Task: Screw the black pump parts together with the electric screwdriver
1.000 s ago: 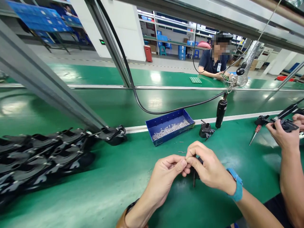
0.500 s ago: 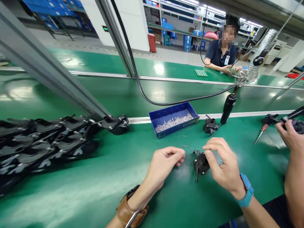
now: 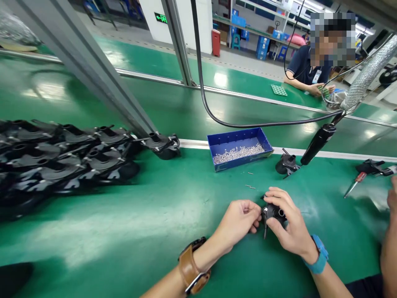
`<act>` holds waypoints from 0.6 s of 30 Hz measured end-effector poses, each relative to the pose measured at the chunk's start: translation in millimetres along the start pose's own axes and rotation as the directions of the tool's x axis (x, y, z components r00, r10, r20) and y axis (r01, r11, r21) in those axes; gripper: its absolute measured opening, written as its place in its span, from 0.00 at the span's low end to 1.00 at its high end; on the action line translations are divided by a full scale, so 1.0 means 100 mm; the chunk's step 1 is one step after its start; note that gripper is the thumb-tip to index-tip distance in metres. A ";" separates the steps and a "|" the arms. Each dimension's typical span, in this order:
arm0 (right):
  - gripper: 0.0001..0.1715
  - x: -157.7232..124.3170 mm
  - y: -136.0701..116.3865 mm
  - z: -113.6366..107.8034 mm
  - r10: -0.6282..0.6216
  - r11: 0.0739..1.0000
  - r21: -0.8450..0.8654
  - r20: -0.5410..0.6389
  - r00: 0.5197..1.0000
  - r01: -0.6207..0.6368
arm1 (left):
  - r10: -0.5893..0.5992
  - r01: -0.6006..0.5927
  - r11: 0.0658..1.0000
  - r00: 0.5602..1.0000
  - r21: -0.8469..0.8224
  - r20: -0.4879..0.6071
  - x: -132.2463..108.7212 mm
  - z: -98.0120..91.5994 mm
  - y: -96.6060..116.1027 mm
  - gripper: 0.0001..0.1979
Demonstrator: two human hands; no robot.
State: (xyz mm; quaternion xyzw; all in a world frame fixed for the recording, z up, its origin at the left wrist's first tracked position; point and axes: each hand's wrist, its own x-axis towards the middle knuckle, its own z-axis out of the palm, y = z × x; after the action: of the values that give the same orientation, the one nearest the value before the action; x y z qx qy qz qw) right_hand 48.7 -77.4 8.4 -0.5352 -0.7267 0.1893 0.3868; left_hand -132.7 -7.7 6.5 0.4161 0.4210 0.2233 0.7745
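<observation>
Far left of both hands: I make out rows of black assemblies (image 3: 66, 163), smeared by blur and cut off at the edge.
Blue bin (image 3: 240, 162): ahead of the left hand, holding small metal pieces (image 3: 237, 154) too tiny for me to identify.
Left hand (image 3: 240, 219): fingertips drawn together at the black part's left side; I cannot tell whether anything sits between them.
Black part (image 3: 271, 212): between both hands, its right side partly covered.
Right hand (image 3: 290, 225): half open, thumb and fingers curved around the black part, holding it.
Red-handled screwdriver (image 3: 359, 178): well right of the right hand.
Co-worker's arm (image 3: 390, 240): farthest right, mostly cropped.
</observation>
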 end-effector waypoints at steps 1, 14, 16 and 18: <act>0.24 0.00 0.00 0.01 0.002 1.000 0.007 -0.004 1.000 -0.002 | -0.006 0.006 1.000 1.000 -0.020 0.008 0.00 0.00 0.00 0.15; 0.22 0.00 -0.03 0.06 0.023 0.999 0.037 -0.017 1.000 -0.022 | -0.071 0.073 0.996 0.996 -0.043 0.057 -0.10 -0.05 0.11 0.16; 0.22 0.00 -0.04 0.07 0.028 0.999 0.035 -0.019 0.999 -0.027 | -0.062 0.063 0.998 0.996 -0.021 0.059 -0.11 -0.05 0.13 0.16; 0.21 0.00 -0.04 0.08 0.032 0.999 0.036 -0.023 0.999 -0.031 | -0.052 0.052 0.999 0.997 -0.002 0.061 -0.13 -0.05 0.13 0.16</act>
State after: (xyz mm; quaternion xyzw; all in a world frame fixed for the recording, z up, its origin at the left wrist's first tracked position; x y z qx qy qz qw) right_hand 40.4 -78.1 6.4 -0.5418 -0.7102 0.2018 0.4018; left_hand -143.8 -6.8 22.1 0.4103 0.4075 0.1909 0.7932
